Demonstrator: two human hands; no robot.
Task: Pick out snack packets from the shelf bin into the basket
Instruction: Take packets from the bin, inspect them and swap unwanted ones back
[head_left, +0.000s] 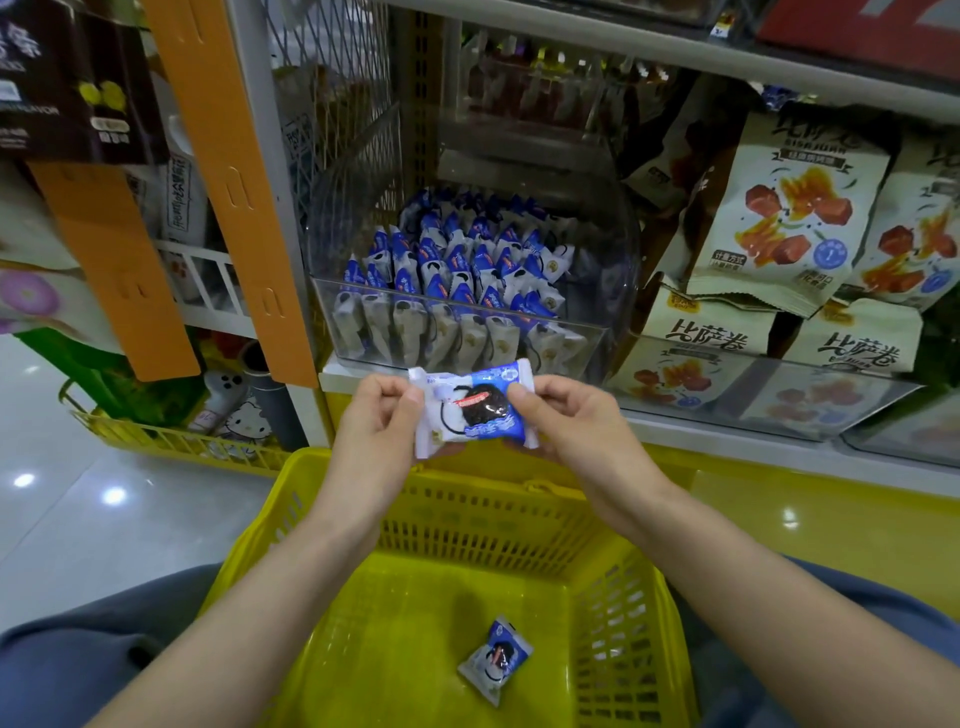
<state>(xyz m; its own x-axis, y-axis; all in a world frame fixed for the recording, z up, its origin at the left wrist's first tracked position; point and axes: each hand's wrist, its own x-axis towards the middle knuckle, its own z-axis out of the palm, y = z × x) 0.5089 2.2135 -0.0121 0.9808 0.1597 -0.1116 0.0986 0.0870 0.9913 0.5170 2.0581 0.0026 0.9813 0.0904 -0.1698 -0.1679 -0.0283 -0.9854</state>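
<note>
Over the far rim of a yellow basket (613, 597), just in front of the shelf edge: one blue-and-white snack packet (470, 408), held flat, printed face up. Farther back, a clear shelf bin (621, 244) packed with matching packets (457, 260). Down on the basket floor, a second packet (496, 659) lying alone.

Probably best from here: bring nearer and lower over the basket's middle, loosen one end first, then release low, well clear of the rim.

Left hand (376, 426) pinching the packet's left end, thumb on top, fingers curled beneath. Right hand (566, 426) pinching the right end likewise. Both forearms reaching forward from the near edge, wrists roughly level.
</note>
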